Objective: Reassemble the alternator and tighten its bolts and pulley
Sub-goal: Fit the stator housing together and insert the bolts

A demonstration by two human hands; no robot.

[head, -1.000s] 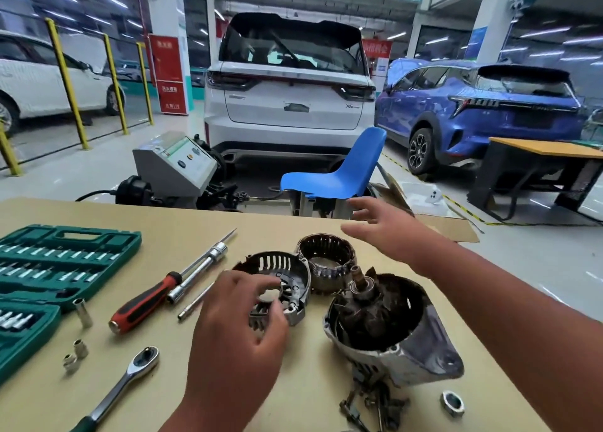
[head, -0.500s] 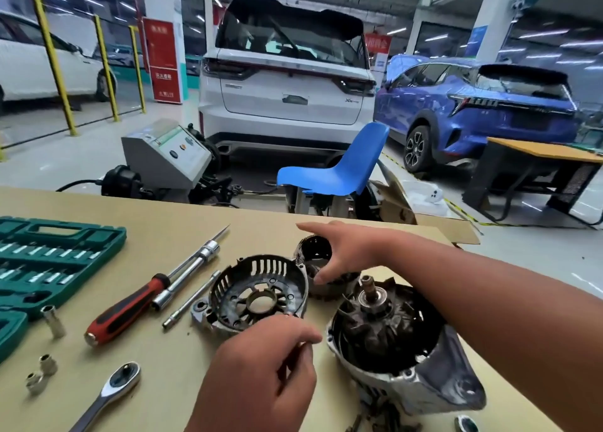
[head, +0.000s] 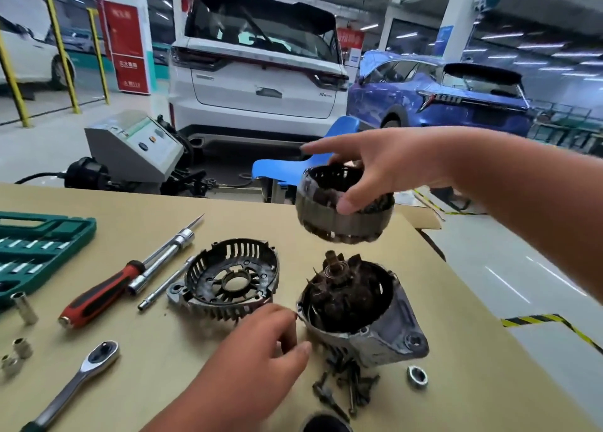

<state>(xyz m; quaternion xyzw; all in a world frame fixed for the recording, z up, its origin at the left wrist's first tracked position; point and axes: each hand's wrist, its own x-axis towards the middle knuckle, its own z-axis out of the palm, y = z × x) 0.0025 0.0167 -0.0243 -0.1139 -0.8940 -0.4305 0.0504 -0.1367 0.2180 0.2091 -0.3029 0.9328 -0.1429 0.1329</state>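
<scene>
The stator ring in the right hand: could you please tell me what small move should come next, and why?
Probably lower the stator ring straight onto the housing: the right hand holds it just above the rotor, tilted and unseated.

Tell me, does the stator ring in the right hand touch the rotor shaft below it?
Apart. The head view shows a strip of bare table between the stator ring's lower edge and the rotor shaft's tip.

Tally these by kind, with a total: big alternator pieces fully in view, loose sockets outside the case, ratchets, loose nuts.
Alternator pieces: 3 (stator, end cover, housing with rotor)
Loose sockets: 3
Ratchets: 1
Loose nuts: 1
Total: 8
</scene>
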